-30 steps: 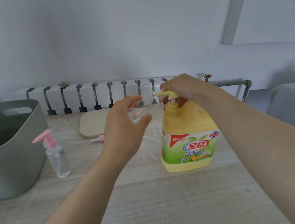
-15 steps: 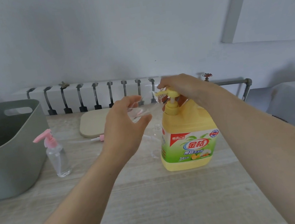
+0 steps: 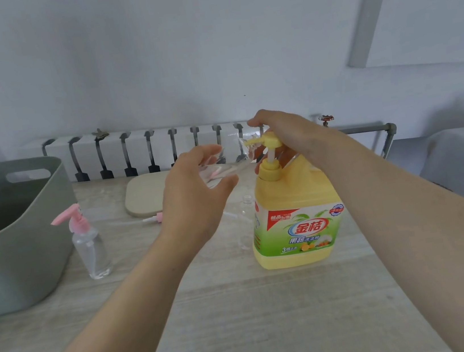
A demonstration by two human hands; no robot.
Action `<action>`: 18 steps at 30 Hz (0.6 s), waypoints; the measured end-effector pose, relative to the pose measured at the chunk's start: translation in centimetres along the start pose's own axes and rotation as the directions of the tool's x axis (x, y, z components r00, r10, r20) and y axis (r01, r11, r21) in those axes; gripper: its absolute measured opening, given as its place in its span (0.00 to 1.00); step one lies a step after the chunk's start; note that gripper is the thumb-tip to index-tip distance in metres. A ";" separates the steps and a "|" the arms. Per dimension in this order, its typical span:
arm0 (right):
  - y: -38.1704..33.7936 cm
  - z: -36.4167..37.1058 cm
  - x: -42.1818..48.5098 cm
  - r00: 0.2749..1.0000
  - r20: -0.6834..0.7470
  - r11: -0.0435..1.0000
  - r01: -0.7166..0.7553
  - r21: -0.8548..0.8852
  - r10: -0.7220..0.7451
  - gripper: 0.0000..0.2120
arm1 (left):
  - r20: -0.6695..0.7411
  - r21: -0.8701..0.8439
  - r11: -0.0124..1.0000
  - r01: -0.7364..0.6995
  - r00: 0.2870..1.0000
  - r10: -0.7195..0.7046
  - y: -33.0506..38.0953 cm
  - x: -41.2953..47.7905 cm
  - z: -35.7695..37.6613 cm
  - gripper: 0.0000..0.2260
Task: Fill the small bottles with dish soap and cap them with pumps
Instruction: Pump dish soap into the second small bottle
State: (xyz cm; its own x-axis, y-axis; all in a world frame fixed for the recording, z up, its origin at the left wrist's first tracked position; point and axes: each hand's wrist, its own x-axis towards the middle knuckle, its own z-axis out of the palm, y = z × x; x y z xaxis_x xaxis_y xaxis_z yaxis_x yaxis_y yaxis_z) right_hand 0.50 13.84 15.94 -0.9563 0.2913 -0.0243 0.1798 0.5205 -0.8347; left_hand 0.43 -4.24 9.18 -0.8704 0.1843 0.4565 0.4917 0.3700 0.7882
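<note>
Yellow dish soap jug (image 3: pixel 297 226) upright — clear small bottle (image 3: pixel 231 167) tilted at its spout, pink-pumped bottle (image 3: pixel 90 251) standing left.

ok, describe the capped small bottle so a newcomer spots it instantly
Start at the grey tub on the table's left. Just right of it stands a small clear bottle. It alone wears a pink pump; the open bottle by the yellow soap jug has none.
</note>
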 end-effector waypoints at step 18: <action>0.2 0.6 1.1 0.999 -0.043 0.989 -0.006 -0.147 -0.001 0.15 | 0.021 -0.004 1.000 0.010 1.000 -0.010 -0.5 -0.5 0.2 0.22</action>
State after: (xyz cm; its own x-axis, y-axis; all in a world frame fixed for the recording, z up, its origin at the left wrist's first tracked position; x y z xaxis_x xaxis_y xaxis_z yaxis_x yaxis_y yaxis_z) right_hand -0.69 13.76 15.42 -0.9456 0.3255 0.0001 0.2172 0.6312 -0.7446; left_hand 0.57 -4.35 8.49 -0.8756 0.1993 0.4399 0.4830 0.3685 0.7943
